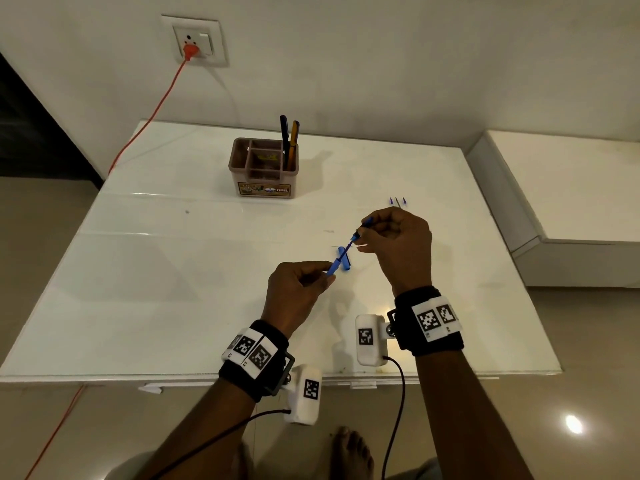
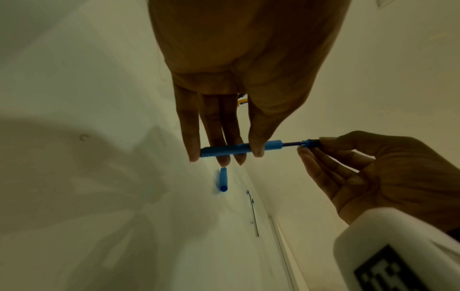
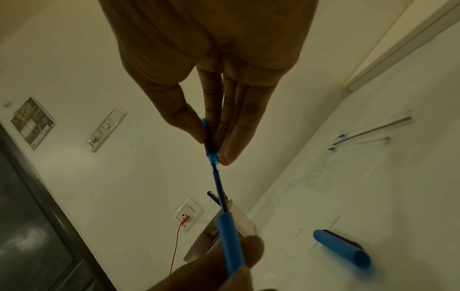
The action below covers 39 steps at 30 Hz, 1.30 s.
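Above the white table my left hand pinches a blue pen barrel between thumb and fingers. My right hand pinches the pen's tip section. A thin blue refill runs from that tip piece into the barrel's open end, partly bare between the two hands. A blue pen cap lies on the table just below the barrel.
A brown compartment pen holder with two pens stands at the back middle. Three loose refills lie right of the hands. An orange cable runs from a wall socket past the table's left corner. A white ledge sits at the right.
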Each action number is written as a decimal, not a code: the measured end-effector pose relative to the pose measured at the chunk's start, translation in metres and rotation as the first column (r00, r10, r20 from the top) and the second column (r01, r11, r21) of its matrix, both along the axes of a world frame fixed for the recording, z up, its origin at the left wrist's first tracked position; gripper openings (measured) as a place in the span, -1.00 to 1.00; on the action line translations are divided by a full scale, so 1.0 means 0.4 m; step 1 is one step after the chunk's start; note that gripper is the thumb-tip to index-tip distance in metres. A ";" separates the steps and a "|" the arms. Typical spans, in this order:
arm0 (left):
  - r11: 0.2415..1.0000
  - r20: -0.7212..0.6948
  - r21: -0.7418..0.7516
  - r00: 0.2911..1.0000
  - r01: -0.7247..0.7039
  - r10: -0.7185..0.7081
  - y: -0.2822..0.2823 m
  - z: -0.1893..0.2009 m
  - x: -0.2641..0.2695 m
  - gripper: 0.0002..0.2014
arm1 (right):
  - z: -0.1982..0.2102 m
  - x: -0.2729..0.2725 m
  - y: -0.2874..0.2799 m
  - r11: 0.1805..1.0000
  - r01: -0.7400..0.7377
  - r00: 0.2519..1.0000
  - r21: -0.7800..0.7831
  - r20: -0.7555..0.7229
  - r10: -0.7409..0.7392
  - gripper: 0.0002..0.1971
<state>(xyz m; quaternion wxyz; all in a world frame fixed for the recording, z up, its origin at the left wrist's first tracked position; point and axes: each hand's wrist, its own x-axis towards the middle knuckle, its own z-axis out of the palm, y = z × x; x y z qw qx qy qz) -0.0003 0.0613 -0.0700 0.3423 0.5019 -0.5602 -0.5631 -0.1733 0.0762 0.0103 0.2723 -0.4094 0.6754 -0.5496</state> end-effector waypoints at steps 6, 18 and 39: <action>1.000 0.018 -0.006 1.000 -0.005 0.005 0.002 0.002 -0.001 -0.76 | -0.005 0.004 -0.005 0.996 -0.064 0.995 0.065 -0.068 0.068 -0.88; 1.000 -0.019 -0.019 1.000 -0.018 0.018 0.004 0.014 0.005 -0.79 | -0.017 0.016 -0.003 0.963 -0.206 0.964 0.174 -0.132 0.230 -0.88; 0.990 0.082 -0.128 0.996 0.055 -0.044 0.007 0.025 0.004 -0.81 | -0.005 -0.005 0.000 0.915 -0.152 0.869 0.373 -0.391 0.304 -0.47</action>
